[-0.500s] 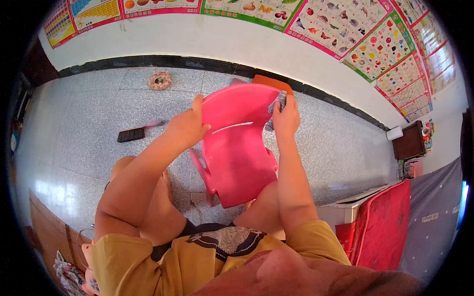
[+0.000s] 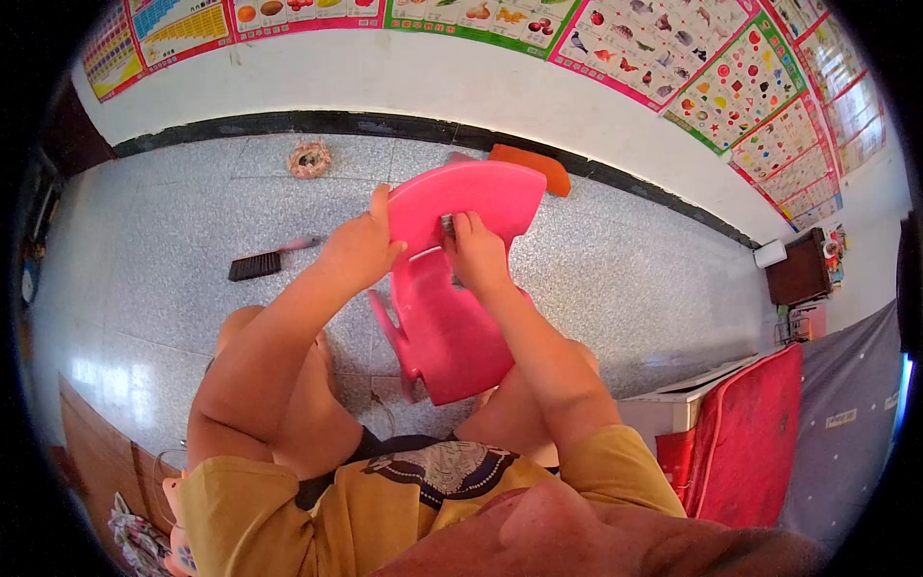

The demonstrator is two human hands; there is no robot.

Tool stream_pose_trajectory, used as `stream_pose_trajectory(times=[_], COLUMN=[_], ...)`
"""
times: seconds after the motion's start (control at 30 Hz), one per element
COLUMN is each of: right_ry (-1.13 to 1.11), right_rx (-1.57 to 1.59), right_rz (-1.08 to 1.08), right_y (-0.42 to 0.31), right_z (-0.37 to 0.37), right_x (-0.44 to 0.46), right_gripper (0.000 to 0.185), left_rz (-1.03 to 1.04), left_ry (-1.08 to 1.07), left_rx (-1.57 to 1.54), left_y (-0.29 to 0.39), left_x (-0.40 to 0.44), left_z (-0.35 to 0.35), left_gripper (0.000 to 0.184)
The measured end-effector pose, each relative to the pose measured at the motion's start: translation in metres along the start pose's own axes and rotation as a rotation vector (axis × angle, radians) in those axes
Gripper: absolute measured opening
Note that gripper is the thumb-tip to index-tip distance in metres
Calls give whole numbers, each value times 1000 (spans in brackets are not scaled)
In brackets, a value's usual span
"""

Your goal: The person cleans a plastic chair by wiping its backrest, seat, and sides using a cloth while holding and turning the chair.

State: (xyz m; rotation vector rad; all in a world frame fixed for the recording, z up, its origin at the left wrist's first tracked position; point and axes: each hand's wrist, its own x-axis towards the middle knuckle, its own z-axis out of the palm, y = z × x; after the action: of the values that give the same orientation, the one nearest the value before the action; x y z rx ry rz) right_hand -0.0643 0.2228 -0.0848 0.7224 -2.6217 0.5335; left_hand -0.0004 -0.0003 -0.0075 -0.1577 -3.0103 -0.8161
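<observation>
Inward from the 2 o'clock edge of the backrest (image 2: 510,192), the right hand (image 2: 478,254) had moved near its centre, pinching a grey cloth (image 2: 447,225). The left hand (image 2: 361,247) gripped the 10 o'clock edge. The pink chair (image 2: 447,327) was located at 12 o'clock. At 11 o'clock, a round object (image 2: 297,165), possibly a basket, lay on the floor (image 2: 615,279); its contents were indistinct.

Glossy pink chair (image 2: 452,337), tilted; grey cloth (image 2: 447,225) bunched against backrest (image 2: 510,192)

Bright daylight, strong fisheye distortion
</observation>
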Motion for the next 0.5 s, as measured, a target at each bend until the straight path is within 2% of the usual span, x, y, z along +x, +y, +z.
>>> stream_pose_trajectory(times=[0.1, 0.2, 0.4, 0.43, 0.5], right_ry=[-13, 19, 277, 358, 347], right_rx=[-27, -93, -110, -94, -112], right_rz=[-50, 96, 357, 333, 294], right_y=[3, 18, 42, 43, 48], right_z=[-11, -29, -64, -66, -60], right_x=[6, 16, 30, 30, 29], right_gripper=[24, 25, 26, 27, 33], left_rz=[-8, -12, -23, -19, -22], left_ry=[-1, -11, -33, -26, -24], left_rx=[13, 17, -6, -3, -2], left_y=[3, 5, 5, 4, 4], left_x=[1, 1, 0, 0, 0], left_z=[-1, -2, -7, -5, -5], left_gripper=[84, 83, 82, 82, 82])
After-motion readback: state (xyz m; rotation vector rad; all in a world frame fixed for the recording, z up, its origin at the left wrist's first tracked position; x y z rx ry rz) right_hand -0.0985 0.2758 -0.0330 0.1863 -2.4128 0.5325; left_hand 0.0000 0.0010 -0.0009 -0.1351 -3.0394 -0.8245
